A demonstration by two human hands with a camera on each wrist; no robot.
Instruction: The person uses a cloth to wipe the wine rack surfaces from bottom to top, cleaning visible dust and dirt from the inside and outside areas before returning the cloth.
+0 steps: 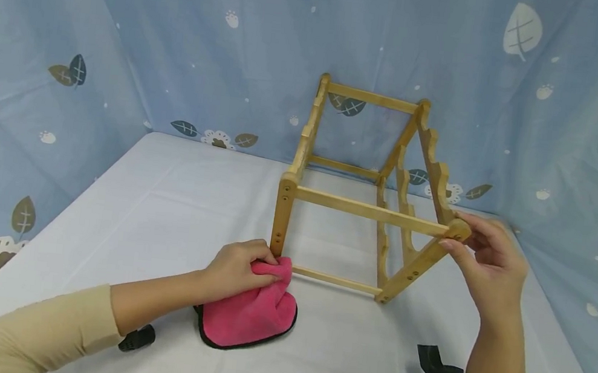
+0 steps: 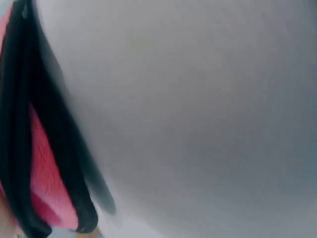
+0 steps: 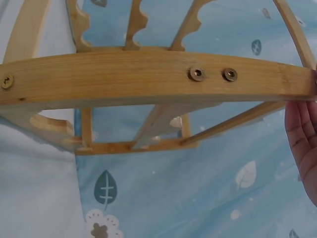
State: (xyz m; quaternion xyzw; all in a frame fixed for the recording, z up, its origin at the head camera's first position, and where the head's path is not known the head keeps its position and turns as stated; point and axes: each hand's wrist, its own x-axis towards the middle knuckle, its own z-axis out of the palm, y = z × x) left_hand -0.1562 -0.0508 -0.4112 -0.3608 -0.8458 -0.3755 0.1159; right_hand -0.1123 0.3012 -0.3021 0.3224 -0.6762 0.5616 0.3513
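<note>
A wooden rack (image 1: pixel 373 211) with wavy, notched rails stands tilted on the white surface in the head view. My right hand (image 1: pixel 493 261) grips its near right corner between thumb and fingers. In my left hand (image 1: pixel 238 268) is a pink cloth (image 1: pixel 249 321) with black edging, bunched at the foot of the rack's left front post; its lower part spreads over the surface. The left wrist view shows the cloth's black edging (image 2: pixel 59 148) at the left. In the right wrist view, a side bar (image 3: pixel 133 77) with screws crosses in front, fingers (image 3: pixel 303 134) at its right end.
The white-covered table (image 1: pixel 166 197) is enclosed by blue curtains (image 1: pixel 270 44) with leaf and flower prints, close behind the rack. A black strap-like piece (image 1: pixel 439 366) sits at my right wrist, and another black piece (image 1: pixel 138 338) is beside my left sleeve.
</note>
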